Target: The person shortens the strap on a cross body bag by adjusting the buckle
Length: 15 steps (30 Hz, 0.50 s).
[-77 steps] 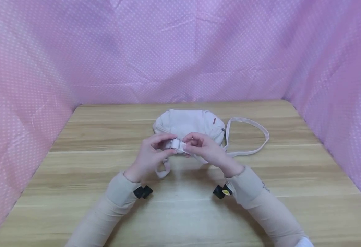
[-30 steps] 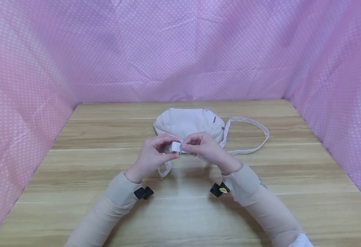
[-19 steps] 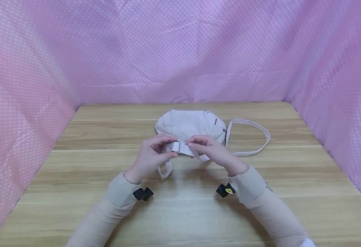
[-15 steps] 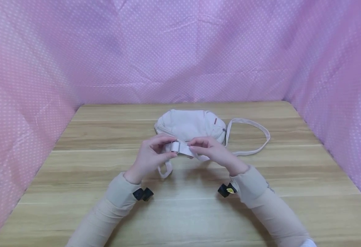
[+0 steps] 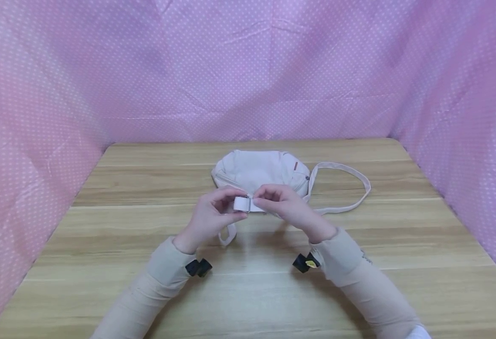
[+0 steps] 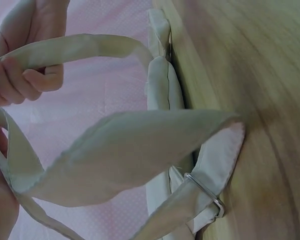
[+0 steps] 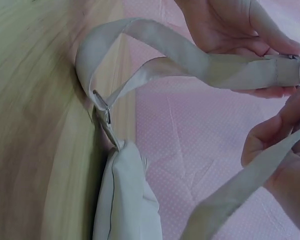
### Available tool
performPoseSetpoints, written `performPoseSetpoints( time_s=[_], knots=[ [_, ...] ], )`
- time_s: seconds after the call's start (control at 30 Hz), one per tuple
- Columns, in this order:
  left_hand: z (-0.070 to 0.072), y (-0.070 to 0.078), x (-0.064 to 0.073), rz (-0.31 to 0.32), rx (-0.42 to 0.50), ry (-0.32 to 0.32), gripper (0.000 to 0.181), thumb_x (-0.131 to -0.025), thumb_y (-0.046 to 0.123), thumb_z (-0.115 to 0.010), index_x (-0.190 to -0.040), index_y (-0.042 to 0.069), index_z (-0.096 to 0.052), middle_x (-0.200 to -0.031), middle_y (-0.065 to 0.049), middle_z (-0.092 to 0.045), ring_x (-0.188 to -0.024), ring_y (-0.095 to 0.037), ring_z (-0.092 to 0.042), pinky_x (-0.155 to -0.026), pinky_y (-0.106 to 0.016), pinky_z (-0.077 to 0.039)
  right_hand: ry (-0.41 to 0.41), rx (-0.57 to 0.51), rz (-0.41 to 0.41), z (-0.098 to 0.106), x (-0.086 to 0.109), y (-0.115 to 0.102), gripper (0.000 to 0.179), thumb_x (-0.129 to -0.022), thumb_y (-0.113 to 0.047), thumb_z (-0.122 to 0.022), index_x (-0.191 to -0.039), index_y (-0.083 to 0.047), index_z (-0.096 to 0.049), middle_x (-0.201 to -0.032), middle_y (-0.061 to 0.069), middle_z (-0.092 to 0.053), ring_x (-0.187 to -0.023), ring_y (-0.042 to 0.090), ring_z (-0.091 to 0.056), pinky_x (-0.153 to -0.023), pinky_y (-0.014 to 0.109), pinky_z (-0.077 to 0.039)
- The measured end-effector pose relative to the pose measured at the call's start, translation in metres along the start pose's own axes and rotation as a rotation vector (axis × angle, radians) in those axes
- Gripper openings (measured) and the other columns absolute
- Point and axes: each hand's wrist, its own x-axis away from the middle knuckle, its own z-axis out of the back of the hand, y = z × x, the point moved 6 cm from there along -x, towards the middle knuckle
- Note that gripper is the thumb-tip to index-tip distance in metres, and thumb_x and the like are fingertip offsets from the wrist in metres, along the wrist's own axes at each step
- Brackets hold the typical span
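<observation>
In the head view a cream bag (image 5: 254, 167) lies on the table, its strap raised in front of it. My left hand (image 5: 205, 216) holds the strap's metal slider buckle (image 5: 249, 204) between thumb and fingers, and a short strap loop (image 5: 241, 204) shows at the buckle's left side. Just right of the buckle, my right hand (image 5: 285, 207) pinches the strap between thumb and index finger. The right wrist view shows the buckle (image 7: 299, 59) at the left hand's (image 7: 230, 27) fingertips. A second metal ring (image 6: 207, 194) joins the strap to the bag's end.
The rest of the strap (image 5: 364, 181) curves across the wooden table (image 5: 248, 292) right of the bag. Beneath my left hand hangs a small strap loop (image 5: 229, 234). Pink dotted cloth (image 5: 248, 70) encloses the back and sides.
My right hand drew the strap rightward, then came back left beside the buckle. The buckle has turned, and the strap loop now shows on its left. The bag stays in place.
</observation>
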Motion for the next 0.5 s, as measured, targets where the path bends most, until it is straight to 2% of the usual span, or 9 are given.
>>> performPoseSetpoints(
  time_s=[0.1,0.13,0.2,0.3,0.43,0.5],
  knots=[
    [-0.0014,-0.0014,0.0002,0.033,-0.018,-0.006,0.039,-0.071,-0.013,-0.073,-0.108,-0.009,-0.061,-0.107,-0.022,-0.064,-0.087,-0.005,-0.06,-0.074,-0.019,-0.051,-0.008,-0.067,0.006,-0.0043,-0.0022,-0.0017,0.009,-0.092,0.001,-0.053,-0.1,0.001,-0.049,-0.069,-0.006,-0.054,-0.061,0.005,-0.042,-0.056,0.018,-0.034],
    [-0.0019,-0.0017,0.0002,0.042,-0.017,-0.01,0.04,-0.071,-0.013,-0.073,-0.108,-0.009,-0.061,-0.108,-0.022,-0.064,-0.087,-0.005,-0.06,-0.075,-0.019,-0.051,-0.017,-0.094,0.005,-0.006,-0.0029,-0.0025,0.011,-0.092,0.003,-0.052,-0.101,0.001,-0.046,-0.068,-0.007,-0.055,-0.06,0.005,-0.042,-0.056,0.017,-0.035],
    [-0.0029,-0.0027,0.0003,0.049,-0.013,-0.016,0.04,-0.072,-0.013,-0.073,-0.109,-0.009,-0.06,-0.108,-0.017,-0.065,-0.088,-0.005,-0.06,-0.077,-0.02,-0.052,-0.035,-0.152,0.006,-0.009,-0.0042,-0.0039,0.015,-0.092,0.006,-0.05,-0.102,0.0,-0.04,-0.068,-0.007,-0.058,-0.061,0.004,-0.044,-0.057,0.017,-0.037],
    [-0.0047,-0.0021,-0.0002,0.006,0.007,-0.03,0.038,-0.071,-0.016,-0.072,-0.107,-0.01,-0.06,-0.106,-0.005,-0.065,-0.091,-0.007,-0.06,-0.079,-0.02,-0.051,-0.047,-0.191,0.004,-0.0107,-0.0047,-0.0053,0.018,-0.092,0.007,-0.05,-0.101,-0.003,-0.038,-0.07,-0.006,-0.061,-0.063,0.004,-0.049,-0.059,0.017,-0.04],
    [-0.0062,0.0012,-0.0008,-0.065,0.035,-0.044,0.033,-0.07,-0.018,-0.07,-0.1,-0.01,-0.061,-0.101,0.008,-0.063,-0.094,-0.009,-0.058,-0.081,-0.02,-0.05,-0.057,-0.139,0.032,-0.0081,-0.0032,-0.0039,0.02,-0.091,0.007,-0.052,-0.104,0.0,-0.038,-0.072,-0.005,-0.061,-0.065,0.005,-0.051,-0.062,0.017,-0.042],
    [-0.0062,0.0019,-0.0007,-0.07,0.044,-0.041,0.031,-0.07,-0.018,-0.07,-0.099,-0.01,-0.062,-0.1,0.011,-0.062,-0.094,-0.009,-0.058,-0.081,-0.02,-0.049,-0.065,-0.102,0.036,-0.0053,-0.0014,-0.0014,0.021,-0.091,0.006,-0.052,-0.107,0.004,-0.038,-0.074,-0.006,-0.061,-0.068,0.005,-0.053,-0.065,0.019,-0.044]
  ],
)
